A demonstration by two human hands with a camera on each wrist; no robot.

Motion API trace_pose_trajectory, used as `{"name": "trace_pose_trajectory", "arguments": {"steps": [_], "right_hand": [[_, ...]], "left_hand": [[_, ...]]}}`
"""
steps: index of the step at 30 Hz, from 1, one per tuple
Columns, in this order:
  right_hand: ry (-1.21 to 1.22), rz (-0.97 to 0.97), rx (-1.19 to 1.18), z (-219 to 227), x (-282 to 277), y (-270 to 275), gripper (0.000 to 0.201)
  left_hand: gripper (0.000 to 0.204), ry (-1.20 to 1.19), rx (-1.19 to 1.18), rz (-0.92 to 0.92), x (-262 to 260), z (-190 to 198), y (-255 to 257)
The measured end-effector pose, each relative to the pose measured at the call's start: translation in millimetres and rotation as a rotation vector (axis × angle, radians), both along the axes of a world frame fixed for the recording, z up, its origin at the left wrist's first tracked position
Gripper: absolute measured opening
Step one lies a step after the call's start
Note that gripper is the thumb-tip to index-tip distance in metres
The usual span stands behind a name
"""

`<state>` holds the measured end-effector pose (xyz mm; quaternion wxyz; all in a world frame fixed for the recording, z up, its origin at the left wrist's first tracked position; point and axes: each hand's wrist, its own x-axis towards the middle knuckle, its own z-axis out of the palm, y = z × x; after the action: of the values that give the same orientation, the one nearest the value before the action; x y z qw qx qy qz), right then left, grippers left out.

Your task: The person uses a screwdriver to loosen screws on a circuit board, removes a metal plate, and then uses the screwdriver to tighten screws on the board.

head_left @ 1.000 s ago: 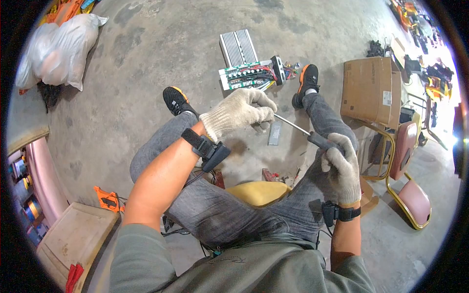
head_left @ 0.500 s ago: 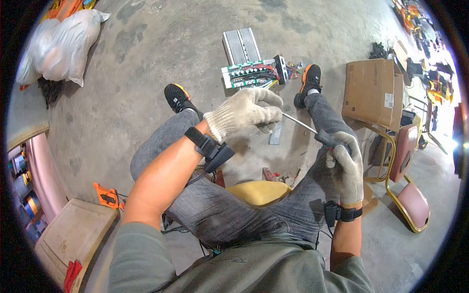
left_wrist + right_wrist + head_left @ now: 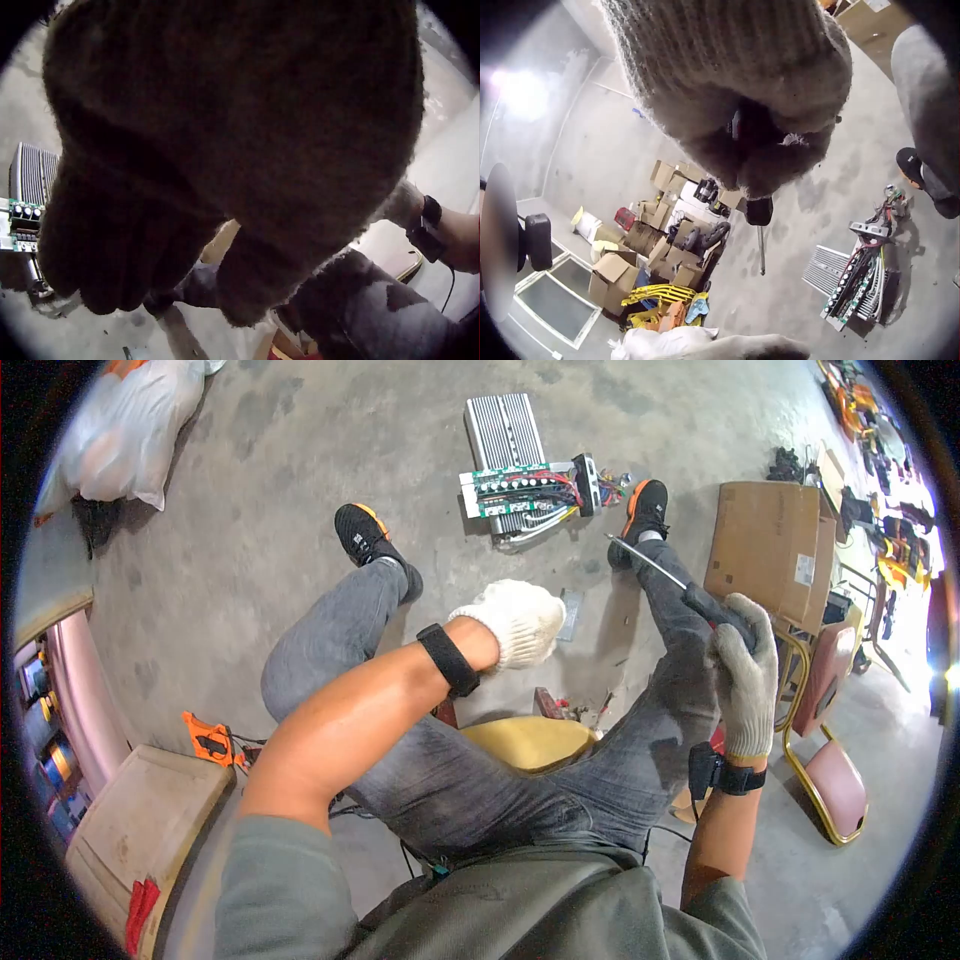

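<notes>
In my gloved right hand (image 3: 748, 660), over the right thigh, I grip a screwdriver by its dark handle (image 3: 708, 606). Its metal shaft (image 3: 650, 565) points forward and left, toward the right shoe. The gloved left hand (image 3: 517, 625) hangs above the floor between the knees, back turned up in the head view. Seen from the left wrist, its fingers (image 3: 112, 262) and thumb (image 3: 247, 289) hang loosely apart with nothing between them. Beyond the hands, a finned metal unit (image 3: 503, 430) with a green circuit board (image 3: 510, 482) and coloured wires lies on the floor.
A flat grey piece (image 3: 571, 615) lies on the floor beside the left hand. To the right stand a cardboard box (image 3: 762, 545) and pink-padded chairs (image 3: 838, 780). A plastic sack (image 3: 130, 440) sits far left, and a worn tan panel (image 3: 140, 840) is at lower left.
The left hand has come away from the screwdriver's tip and turned back-up. My right hand has moved right with the screwdriver, whose shaft now swings free and forward.
</notes>
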<state>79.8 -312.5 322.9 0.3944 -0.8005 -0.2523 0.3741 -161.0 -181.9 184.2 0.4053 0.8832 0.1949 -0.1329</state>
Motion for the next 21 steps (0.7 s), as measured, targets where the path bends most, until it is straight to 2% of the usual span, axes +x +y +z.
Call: {"name": "trace_pose_trajectory", "arguments": {"steps": [2,7,11,15,17,19,21], "right_hand": [[-0.064,0.058,-0.052,0,-2,8,0.037],[-0.208,0.162,-0.116,-9,1,27,0.037],[-0.365,0.259,-0.166,-21,1,47,0.038],[-0.379,0.313,-0.172,-32,0,66,0.039],[-0.487,0.431,-0.152,-40,1,73,0.035],[-0.480,0.454,-0.145,-45,-3,81,0.035],[-0.474,0.478,-0.133,-51,-6,90,0.036]], "left_hand": [[0.026,0.009,0.002,0.009,4,3,3],[0.015,-0.179,0.055,0.087,11,2,1],[0.014,-0.161,0.052,0.078,21,13,1],[0.013,-0.158,0.062,0.075,29,22,0],[0.013,-0.169,0.049,0.090,34,21,-4],[0.012,-0.191,0.176,0.127,41,25,-7],[0.013,-0.160,0.194,0.129,47,33,-10]]}}
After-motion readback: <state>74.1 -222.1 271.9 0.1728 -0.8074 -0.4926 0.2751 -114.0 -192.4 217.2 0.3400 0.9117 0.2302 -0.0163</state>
